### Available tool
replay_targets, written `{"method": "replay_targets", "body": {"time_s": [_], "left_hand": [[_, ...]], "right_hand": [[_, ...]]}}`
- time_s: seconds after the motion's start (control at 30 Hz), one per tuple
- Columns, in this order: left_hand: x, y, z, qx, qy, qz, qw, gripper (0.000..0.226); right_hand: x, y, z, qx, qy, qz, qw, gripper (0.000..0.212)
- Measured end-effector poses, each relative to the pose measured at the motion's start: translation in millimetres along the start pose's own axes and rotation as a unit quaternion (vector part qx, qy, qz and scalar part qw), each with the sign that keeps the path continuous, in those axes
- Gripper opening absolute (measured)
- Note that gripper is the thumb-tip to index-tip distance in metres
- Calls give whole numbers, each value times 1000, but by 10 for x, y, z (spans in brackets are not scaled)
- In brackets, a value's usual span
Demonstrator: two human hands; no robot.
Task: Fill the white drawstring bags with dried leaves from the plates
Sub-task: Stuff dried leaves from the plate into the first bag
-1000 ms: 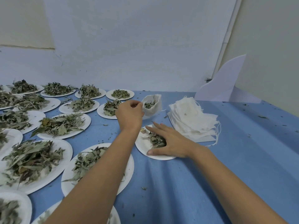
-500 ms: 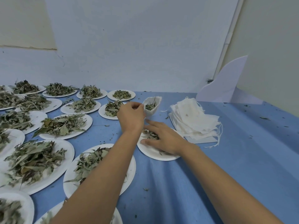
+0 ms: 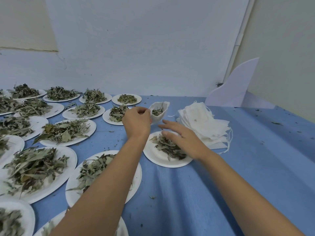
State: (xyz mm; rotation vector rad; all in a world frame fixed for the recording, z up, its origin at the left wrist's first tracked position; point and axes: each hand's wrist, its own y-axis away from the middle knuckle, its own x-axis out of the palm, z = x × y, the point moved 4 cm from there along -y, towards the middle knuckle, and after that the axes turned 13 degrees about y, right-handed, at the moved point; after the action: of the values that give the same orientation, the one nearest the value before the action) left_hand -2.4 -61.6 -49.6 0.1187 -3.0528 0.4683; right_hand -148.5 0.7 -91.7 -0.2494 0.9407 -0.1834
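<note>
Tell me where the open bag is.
Head view, centre: the open bag is held at its rim by the left hand, between a leaf plate and the stack of empty bags.

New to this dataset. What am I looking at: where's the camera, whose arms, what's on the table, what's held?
There is no robot here: these are a person's two bare arms. Every picture comes from one wide-angle camera worn on the head, looking forward and down. The left hand pinches the rim of a small white drawstring cloth bag, which is open with a few leaves inside. The right hand, fingers relaxed, is over the dried grey-green leaves on a small white paper plate. Right of it lies a stack of flat white bags. To the left, more white paper plates heaped with leaves cover the blue cloth table.
</note>
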Motion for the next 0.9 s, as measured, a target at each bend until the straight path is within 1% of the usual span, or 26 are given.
{"method": "replay_targets", "body": {"time_s": [0.03, 0.07, 0.13, 0.17, 0.2, 0.27, 0.33, 0.43, 0.57, 0.7, 0.77, 0.83, 0.9], "left_hand": [[3, 1, 1, 0, -1, 0, 1000, 14], [7, 5, 3, 0, -2, -1, 1000, 14], [16, 12, 9, -2, -3, -3, 1000, 14], [22, 15, 13, -6, -2, -3, 1000, 14], [28, 21, 17, -10, 2, -4, 1000, 13], [36, 32, 20, -19, 11, -5, 1000, 15], [37, 36, 22, -20, 10, -4, 1000, 16], [29, 33, 28, -18, 9, 0, 1000, 14], [33, 43, 46, -24, 12, 1, 1000, 15], [45, 55, 43, -34, 18, -1, 999, 16], [49, 64, 35, -37, 18, 2, 999, 15], [47, 73, 24, -37, 13, 5, 999, 16], [35, 82, 15, -39, 11, 3, 999, 19]], "right_hand": [[-40, 35, -48, 11, -12, 5, 1000, 36], [-62, 68, -88, 15, -1, 19, 1000, 47], [-34, 111, -134, 15, 56, 68, 996, 73], [5, 117, -139, 12, 90, 95, 991, 81], [53, 113, -132, 5, 125, 118, 985, 86], [153, 82, -97, -18, 187, 147, 971, 90], [218, 32, -39, -38, 217, 150, 964, 86], [262, -30, 45, -57, 202, 142, 967, 75], [302, -41, 106, -79, 178, 131, 972, 50], [291, -33, 101, -102, 215, 98, 966, 25], [290, -45, 86, -88, 228, 96, 965, 22], [298, -57, 71, -72, 226, 97, 967, 23], [299, -45, 53, -50, 222, 94, 969, 35]]}}
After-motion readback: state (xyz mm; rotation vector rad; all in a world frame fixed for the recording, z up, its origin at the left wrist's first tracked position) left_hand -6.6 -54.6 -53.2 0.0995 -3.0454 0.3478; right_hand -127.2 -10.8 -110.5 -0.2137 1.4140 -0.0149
